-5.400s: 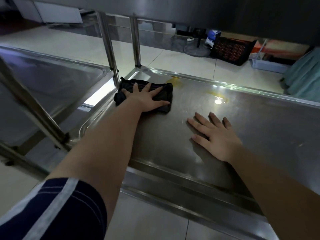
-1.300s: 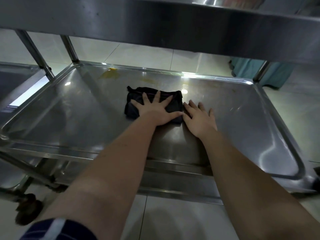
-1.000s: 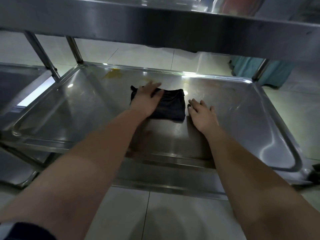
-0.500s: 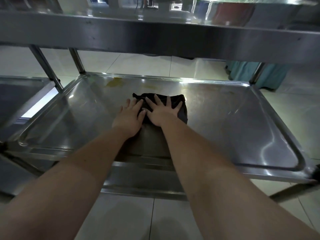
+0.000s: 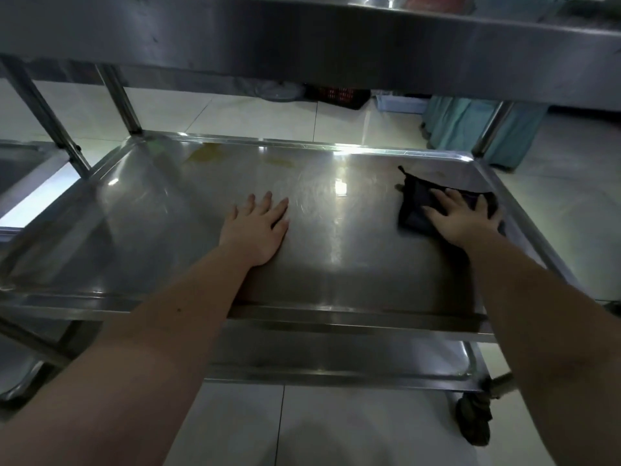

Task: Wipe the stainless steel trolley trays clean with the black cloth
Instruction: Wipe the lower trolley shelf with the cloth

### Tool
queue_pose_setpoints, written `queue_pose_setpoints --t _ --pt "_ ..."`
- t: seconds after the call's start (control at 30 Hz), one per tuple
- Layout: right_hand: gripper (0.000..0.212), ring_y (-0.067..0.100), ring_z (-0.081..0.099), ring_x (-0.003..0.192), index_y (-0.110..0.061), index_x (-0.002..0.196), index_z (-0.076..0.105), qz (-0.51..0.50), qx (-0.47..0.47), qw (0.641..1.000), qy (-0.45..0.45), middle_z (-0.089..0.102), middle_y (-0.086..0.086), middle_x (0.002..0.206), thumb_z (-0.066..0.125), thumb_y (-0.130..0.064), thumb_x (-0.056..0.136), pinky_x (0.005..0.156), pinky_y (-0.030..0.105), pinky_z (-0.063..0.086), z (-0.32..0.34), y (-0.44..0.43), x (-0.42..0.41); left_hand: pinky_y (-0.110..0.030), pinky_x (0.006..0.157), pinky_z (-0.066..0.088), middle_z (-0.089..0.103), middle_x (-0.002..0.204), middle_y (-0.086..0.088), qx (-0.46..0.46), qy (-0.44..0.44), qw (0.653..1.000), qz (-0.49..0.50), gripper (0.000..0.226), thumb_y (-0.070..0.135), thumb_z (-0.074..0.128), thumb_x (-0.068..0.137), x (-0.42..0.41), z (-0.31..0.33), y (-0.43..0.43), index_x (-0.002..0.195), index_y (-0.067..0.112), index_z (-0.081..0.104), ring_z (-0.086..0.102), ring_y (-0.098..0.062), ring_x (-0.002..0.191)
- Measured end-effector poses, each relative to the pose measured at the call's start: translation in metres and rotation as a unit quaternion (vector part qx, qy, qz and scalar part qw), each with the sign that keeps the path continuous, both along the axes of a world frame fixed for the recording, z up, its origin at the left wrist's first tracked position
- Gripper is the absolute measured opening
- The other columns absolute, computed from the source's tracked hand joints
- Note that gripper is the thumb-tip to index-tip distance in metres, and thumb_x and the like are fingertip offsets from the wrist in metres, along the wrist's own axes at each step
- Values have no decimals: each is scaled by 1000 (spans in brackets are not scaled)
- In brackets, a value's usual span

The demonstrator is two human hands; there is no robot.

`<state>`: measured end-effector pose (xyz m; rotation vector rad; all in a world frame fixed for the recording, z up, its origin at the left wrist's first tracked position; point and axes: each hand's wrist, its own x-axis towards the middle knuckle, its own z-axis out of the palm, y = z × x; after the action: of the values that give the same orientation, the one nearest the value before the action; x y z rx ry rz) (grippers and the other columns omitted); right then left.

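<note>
Folded black cloth (image 5: pixel 414 207) pinned under the right hand (image 5: pixel 462 220), close to the right edge of the tray (image 5: pixel 151 230), toward its far right corner. Soft and matte, one pointed corner poking out beyond the fingers. Right hand spread flat, pressing down. Left hand (image 5: pixel 257 227) flat on bare steel mid-tray, fingers straight and near together, well apart from the cloth. Smooth, glossy metal with a raised rim; yellowish smears (image 5: pixel 205 155) near the far left corner.

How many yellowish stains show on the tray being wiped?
2. A larger yellowish stain near the far left corner of the tray; a fainter stain right of it by the far rim. The black cloth or glare may hide more.
</note>
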<state>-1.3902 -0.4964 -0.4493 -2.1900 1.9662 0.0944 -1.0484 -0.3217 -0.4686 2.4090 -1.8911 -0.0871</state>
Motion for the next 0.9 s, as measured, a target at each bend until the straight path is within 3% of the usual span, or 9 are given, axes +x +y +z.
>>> queue_pose_setpoints --t 0.1,0.27,0.37,0.53,0.7,0.8,0.9 --pt "67 44 -1 147 -53 150 7 3 -15 1000 -7 3 -15 163 19 -78 89 111 70 -6 2 -3 22 -50 119 2 2 165 3 5 -1 1000 6 53 50 11 103 -1 1 0 155 40 4 2 -28 151" --pt "69 48 -5 146 -52 151 8 172 -21 985 -17 2 -12 164 19 -79 87 109 71 -8 0 28 157 -49 120 3 4 165 5 -1 -5 1000 18 53 50 12 103 0 0 3 155 41 6 4 -26 151" --pt "71 45 -6 147 -52 151 8 206 -18 978 -11 5 -11 164 19 -79 87 107 73 -12 0 41 201 -48 120 3 7 165 6 -14 5 1000 26 54 51 15 103 2 -1 6 155 40 10 6 -24 151" --pt "70 40 6 146 -52 147 16 133 -41 990 -29 13 -15 161 24 -80 83 105 76 0 1 6 124 -45 120 2 8 164 6 -13 19 1000 16 53 52 15 102 2 1 7 154 42 12 6 -23 151" --pt "76 38 6 147 -54 147 11 29 -15 999 -6 8 -17 162 15 -87 80 110 73 -2 1 -10 11 -48 120 2 10 164 5 -13 20 999 23 52 52 16 103 -3 1 4 154 41 15 7 -24 151" --pt "75 39 5 147 -51 150 9 36 -29 999 -6 5 -15 163 16 -84 83 109 73 -4 0 16 28 -50 120 2 10 164 5 -5 21 999 26 52 51 17 103 -6 2 3 154 40 15 7 -25 151" --pt "73 40 0 148 -50 151 8 103 -35 994 -12 2 -14 164 17 -81 86 107 73 -8 -3 67 86 -50 120 3 12 164 5 -10 39 999 29 50 46 20 104 -6 5 5 154 38 19 8 -25 151"
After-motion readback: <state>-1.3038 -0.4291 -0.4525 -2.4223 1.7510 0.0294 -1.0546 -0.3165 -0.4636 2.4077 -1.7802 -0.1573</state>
